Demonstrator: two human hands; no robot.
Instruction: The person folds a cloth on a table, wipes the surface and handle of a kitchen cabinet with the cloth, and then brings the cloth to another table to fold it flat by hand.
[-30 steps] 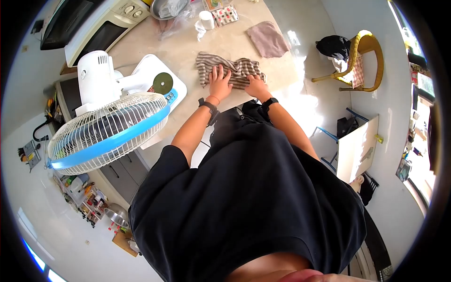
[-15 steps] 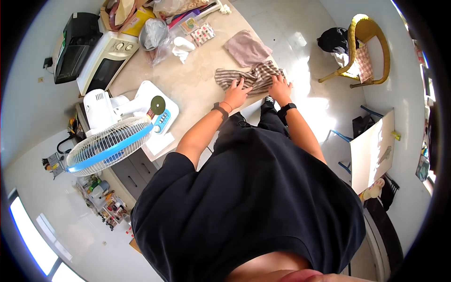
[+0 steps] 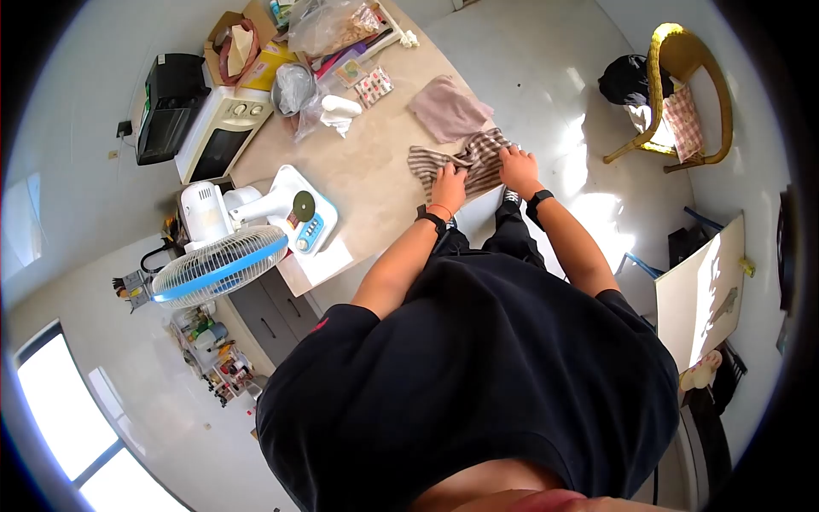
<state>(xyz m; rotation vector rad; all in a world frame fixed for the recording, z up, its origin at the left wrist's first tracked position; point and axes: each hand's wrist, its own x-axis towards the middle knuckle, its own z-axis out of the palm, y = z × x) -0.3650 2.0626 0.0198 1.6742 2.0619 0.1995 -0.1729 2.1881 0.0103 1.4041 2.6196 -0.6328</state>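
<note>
A brown-and-white striped cloth [image 3: 484, 160] lies rumpled at the table's near right edge, gathered in folds around its middle. On its near side, my left hand [image 3: 448, 186] has its fingers bent and closed on the fabric. My right hand [image 3: 519, 169] grips the right end of the same cloth, at the table corner, with its fingers curled. The fingertips of both hands are partly hidden. Just beyond the striped cloth, a pinkish folded cloth [image 3: 449, 108] lies flat on the table [image 3: 367, 171], and neither hand touches it.
A white-and-blue fan [image 3: 223, 266] stands at the table's left, before a microwave [image 3: 223, 136]. Bags, a box and a crumpled white cloth [image 3: 339, 112] sit toward the back. A wicker chair [image 3: 715, 102] and a leaning board [image 3: 701, 286] are on the right.
The camera view has shifted a little. My left hand has drawn slightly nearer the table edge, and the striped cloth's left part now spreads further toward me. Both hands stay at the cloth.
</note>
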